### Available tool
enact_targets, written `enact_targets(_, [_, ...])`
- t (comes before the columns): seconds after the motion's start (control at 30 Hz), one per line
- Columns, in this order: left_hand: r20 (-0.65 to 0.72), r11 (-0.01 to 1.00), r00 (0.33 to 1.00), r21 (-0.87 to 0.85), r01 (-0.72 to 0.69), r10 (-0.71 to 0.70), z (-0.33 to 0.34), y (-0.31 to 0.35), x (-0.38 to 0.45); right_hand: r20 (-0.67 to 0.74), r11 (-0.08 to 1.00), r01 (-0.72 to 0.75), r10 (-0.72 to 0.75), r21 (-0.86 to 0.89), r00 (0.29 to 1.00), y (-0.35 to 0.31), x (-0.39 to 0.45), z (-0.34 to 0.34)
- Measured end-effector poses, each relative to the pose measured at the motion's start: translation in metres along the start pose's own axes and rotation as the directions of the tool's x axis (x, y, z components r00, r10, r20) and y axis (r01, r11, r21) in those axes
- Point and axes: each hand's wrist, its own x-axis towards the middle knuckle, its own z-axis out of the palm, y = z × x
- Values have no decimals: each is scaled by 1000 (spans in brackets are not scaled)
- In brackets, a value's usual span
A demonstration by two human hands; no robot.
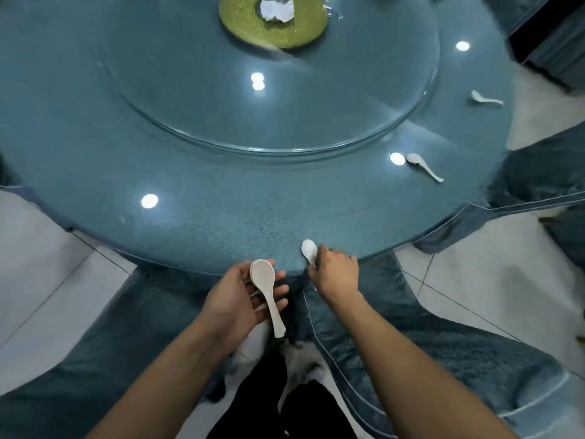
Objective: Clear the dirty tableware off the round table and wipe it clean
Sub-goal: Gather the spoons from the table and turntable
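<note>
Two spoons (424, 167) (486, 99) are left far right on the worktop (221, 217); one spoon (266, 289) is cradled in the loosely curled left grip (247, 296), another spoon (308, 250) is pinched by the right grip (335, 274); wiping is judged not begun.

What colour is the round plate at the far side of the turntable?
Olive green, speckled, seen in the head view: the plate holding crumpled white paper.

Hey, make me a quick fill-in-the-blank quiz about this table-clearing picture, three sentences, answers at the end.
1. The left hand holds a white ____ across its palm.
2. The right hand grips another one at the near edge of the round ____.
3. Apart from those, ____ more white spoons lie on the right side of the tabletop.

Missing words: spoon; table; two
</note>
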Motion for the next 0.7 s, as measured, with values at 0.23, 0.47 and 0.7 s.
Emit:
enact_targets(0.23, [-10,999,999,15,30,-30,20,1,17,-12,1000,-17,17,-24,1000,16,11,-2])
enact_targets(0.47, [-5,999,999,14,53,-52,36,-4,24,22,994,-107,107,-3,994,33,20,-11])
enact_targets(0.7, [13,998,999,35,51,-51,75,-16,30,47,801,-205,216,563,975,56,-20,-68])
